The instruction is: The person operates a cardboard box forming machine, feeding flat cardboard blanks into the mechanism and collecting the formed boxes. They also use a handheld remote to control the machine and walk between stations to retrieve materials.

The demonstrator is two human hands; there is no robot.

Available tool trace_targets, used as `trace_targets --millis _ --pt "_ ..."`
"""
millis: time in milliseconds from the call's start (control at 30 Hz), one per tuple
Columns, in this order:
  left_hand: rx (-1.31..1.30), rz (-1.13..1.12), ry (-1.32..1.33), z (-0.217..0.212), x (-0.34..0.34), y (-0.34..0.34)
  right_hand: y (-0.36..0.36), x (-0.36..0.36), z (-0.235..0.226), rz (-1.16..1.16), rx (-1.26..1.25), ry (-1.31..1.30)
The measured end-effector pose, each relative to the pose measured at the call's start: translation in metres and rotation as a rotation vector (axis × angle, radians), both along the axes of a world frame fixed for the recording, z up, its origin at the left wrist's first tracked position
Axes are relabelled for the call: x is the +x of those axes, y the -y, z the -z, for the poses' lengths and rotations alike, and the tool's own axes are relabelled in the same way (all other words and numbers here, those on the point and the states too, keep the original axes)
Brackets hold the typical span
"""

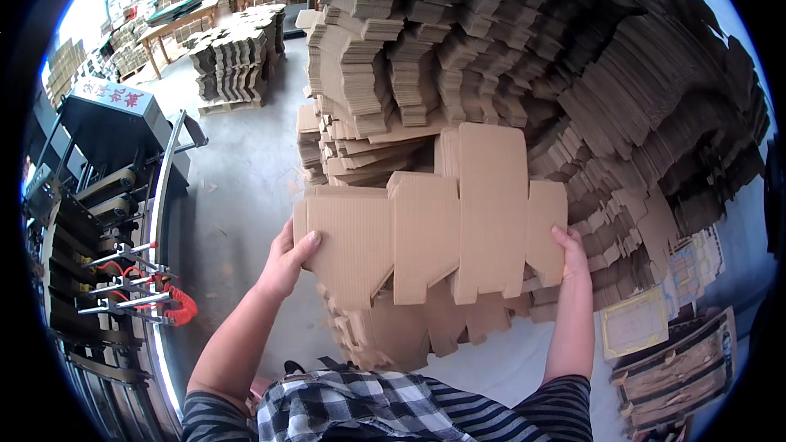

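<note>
A bundle of flat die-cut cardboard box blanks (493, 221) is held level in front of me, brown and creased, with flaps at top and bottom. My left hand (288, 258) grips its left end, thumb on the top face and fingers underneath. At the right end my right hand (571, 254) clasps the edge the same way, thumb on top. Behind and below the bundle rises a tall pile of like cardboard blanks (352, 65); the bundle hides part of it. I cannot tell whether the bundle touches the pile.
On the left stands a long machine (115, 196) with belts, clamps and a red coiled air hose (182, 308). Another cardboard stack (237, 57) sits on the floor farther back, near a wooden table (180, 18). A wooden pallet (679, 372) lies at the lower right.
</note>
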State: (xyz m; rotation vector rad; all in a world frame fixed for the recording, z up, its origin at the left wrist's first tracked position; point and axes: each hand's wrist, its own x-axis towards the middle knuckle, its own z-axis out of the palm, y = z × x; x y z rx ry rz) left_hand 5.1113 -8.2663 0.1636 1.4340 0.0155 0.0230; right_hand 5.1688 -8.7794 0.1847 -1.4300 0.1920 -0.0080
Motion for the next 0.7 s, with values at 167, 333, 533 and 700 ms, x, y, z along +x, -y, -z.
trace_targets --millis 167,333,533,700 --pt "-0.019 0.021 -0.157 -0.008 -0.014 0.005 0.006 -0.019 0.022 0.066 -0.062 -0.082" --pt "0.027 0.041 -0.058 -0.030 -0.027 0.012 0.020 -0.048 0.024 0.095 -0.030 0.031" --pt "0.131 0.097 0.395 -0.045 0.017 0.000 0.042 0.011 0.044 0.153 0.197 0.406" --pt "0.234 0.047 0.324 0.030 0.039 0.005 0.033 0.064 0.104 -0.036 0.276 0.205"
